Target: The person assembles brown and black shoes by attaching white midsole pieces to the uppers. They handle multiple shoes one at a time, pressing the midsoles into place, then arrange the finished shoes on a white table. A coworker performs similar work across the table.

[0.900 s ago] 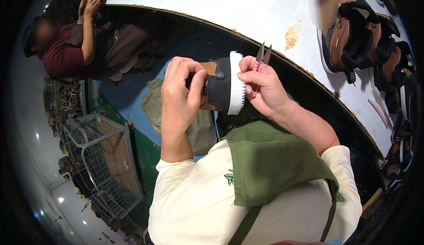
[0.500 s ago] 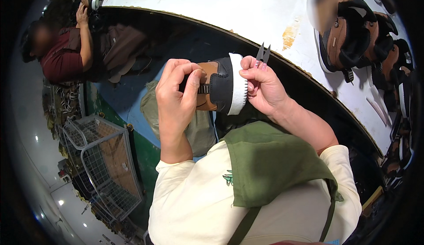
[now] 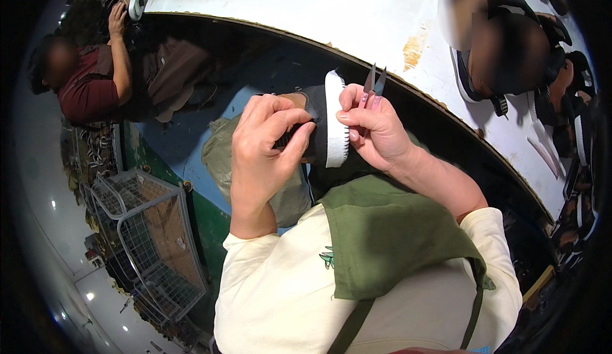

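Note:
A brown and black shoe with a white stitched sole is held in front of my chest, its sole turned to the right. My right hand grips the sole's edge between thumb and fingers. In the same hand sits a pair of small scissors, pink-handled, dark blades pointing up. My left hand lies over the brown side, thumb and forefinger pinched close to the black toe part. Whatever lies in that pinch is too small to make out, and the hand hides much of the shoe's upper.
A white table curves across the far side, with several brown and black shoes at its right. Another person works at far left. A wire cart stands at lower left. A greenish bag lies beyond my left forearm.
My left hand has shifted right along the shoe, its pinch now near the black toe part. The shoe has turned slightly and moved left with my right hand, and the scissors tilt differently.

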The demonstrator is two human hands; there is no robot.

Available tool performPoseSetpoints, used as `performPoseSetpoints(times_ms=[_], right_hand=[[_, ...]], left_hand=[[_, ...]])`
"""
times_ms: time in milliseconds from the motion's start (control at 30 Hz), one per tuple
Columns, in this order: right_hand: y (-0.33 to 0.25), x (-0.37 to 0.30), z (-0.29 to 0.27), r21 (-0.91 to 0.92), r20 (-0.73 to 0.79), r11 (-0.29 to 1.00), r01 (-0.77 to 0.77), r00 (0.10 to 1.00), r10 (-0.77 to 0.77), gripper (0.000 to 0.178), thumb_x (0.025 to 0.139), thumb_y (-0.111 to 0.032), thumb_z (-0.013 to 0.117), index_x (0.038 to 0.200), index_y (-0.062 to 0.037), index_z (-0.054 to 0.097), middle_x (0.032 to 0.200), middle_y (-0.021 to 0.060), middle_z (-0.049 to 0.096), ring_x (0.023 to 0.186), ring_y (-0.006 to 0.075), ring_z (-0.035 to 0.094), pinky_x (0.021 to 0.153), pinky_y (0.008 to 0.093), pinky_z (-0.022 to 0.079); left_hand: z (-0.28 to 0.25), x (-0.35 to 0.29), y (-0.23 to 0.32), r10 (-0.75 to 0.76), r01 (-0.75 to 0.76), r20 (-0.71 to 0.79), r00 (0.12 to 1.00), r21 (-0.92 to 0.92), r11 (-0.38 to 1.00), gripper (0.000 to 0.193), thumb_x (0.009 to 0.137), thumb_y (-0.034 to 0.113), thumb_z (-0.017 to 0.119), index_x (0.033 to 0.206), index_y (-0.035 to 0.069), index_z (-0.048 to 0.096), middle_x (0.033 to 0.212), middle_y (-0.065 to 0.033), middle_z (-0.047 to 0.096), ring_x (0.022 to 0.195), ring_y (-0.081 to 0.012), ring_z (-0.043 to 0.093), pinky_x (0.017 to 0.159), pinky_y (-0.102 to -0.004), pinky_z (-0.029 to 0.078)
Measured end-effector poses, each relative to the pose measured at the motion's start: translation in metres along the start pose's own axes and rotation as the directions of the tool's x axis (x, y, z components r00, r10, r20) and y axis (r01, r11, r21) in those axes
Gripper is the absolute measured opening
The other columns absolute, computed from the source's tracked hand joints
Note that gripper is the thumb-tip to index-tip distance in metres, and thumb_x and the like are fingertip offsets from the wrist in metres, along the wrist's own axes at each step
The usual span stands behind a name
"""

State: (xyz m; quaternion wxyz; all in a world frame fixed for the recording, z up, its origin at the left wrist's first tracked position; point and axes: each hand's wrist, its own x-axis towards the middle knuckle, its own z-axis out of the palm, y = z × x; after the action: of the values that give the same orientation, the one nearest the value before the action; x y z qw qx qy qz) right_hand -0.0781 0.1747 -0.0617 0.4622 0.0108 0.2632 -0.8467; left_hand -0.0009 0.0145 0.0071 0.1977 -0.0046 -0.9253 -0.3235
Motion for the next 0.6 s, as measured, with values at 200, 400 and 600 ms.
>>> performPoseSetpoints(times_ms=[200,400,600], right_hand=[[0.0011,-0.0016,0.0038,-0.08,0.0,0.997,0.017,1.0,-0.017,0.01,0.083,-0.003,0.065,0.082,-0.0083,0.057,0.071,-0.0036,0.054,0.054,0.0027,0.048,0.047,0.0162,0.032],[-0.0004,-0.0024,0.0053,-0.108,0.002,0.994,0.025,1.0,-0.025,0.01,0.082,-0.002,0.065,0.082,-0.0075,0.057,0.07,-0.003,0.054,0.055,0.0029,0.047,0.047,0.0166,0.032],[-0.0026,-0.0024,0.0063,-0.072,0.01,0.997,0.005,1.0,-0.004,0.01,0.083,0.0,0.063,0.085,-0.0067,0.055,0.071,-0.0027,0.055,0.053,0.002,0.051,0.048,0.0144,0.04]], left_hand=[[-0.0009,0.0017,0.0003,0.04,-0.046,0.101,0.994,0.059,0.997,0.016,0.068,-0.004,0.07,0.08,0.001,0.06,0.08,-0.0101,0.057,0.075,-0.0274,0.054,0.066,-0.0352,0.043],[0.0005,-0.003,-0.003,0.001,-0.004,0.107,0.994,0.03,1.0,0.016,0.073,-0.006,0.066,0.082,0.001,0.055,0.083,-0.0129,0.054,0.077,-0.0308,0.052,0.069,-0.0366,0.042],[-0.0027,-0.0043,-0.0061,-0.149,0.139,-0.097,0.984,-0.103,0.985,0.011,0.077,-0.008,0.061,0.082,-0.001,0.054,0.081,-0.0114,0.053,0.076,-0.0245,0.052,0.067,-0.0316,0.043]])
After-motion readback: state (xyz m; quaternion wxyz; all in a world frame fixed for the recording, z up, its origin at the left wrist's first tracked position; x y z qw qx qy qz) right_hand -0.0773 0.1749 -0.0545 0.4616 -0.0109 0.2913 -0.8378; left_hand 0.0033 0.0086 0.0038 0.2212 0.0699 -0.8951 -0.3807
